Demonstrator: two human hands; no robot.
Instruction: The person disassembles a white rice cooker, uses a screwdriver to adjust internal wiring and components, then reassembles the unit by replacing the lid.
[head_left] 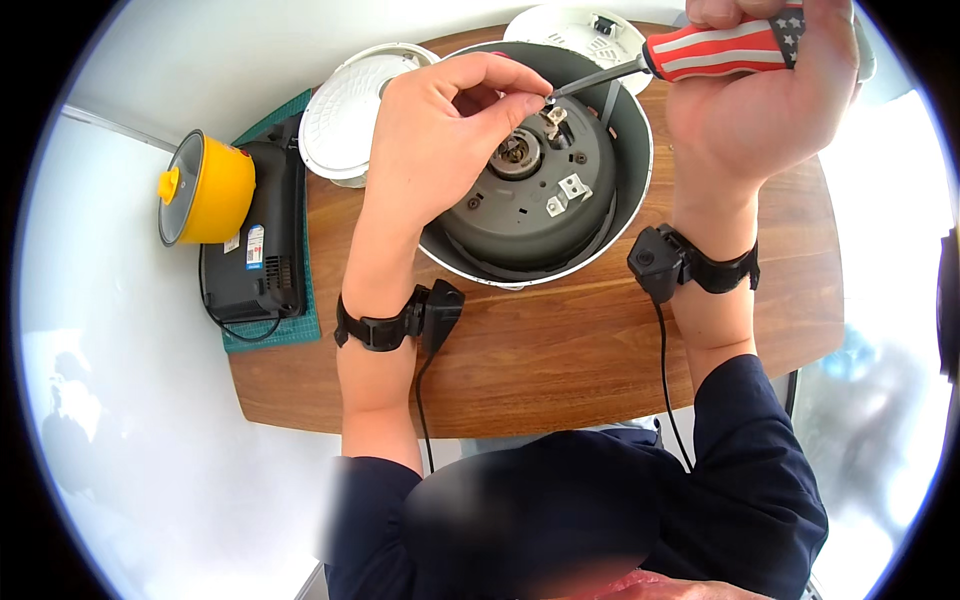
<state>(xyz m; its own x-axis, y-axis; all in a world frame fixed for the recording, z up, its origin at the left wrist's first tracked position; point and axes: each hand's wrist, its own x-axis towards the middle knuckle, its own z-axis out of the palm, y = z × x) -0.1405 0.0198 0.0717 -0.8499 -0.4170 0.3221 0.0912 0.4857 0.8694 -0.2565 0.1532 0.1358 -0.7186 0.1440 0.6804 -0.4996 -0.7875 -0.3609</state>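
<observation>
My right hand (750,125) is wrapped round the handle of a screwdriver (712,50), striped red and white with a starred dark end. Its metal shaft slants down left to the fingertips of my left hand (435,130). Thumb and forefinger there pinch together at the screwdriver's tip, on something too small to make out. Both hands are above an opened round appliance body (540,225), grey inside with a pale rim. A raised dome in it carries a central round fitting (515,155), small white metal brackets (572,187) and several slots. My left hand hides part of its left side.
A white round plastic cover (350,125) lies left of the appliance body, another white round part (570,35) behind it. Farther left, a yellow lidded pot (220,190) rests on a black appliance (275,190) over a green mat (265,335). Cables hang from both wrist straps over the wooden table (540,350).
</observation>
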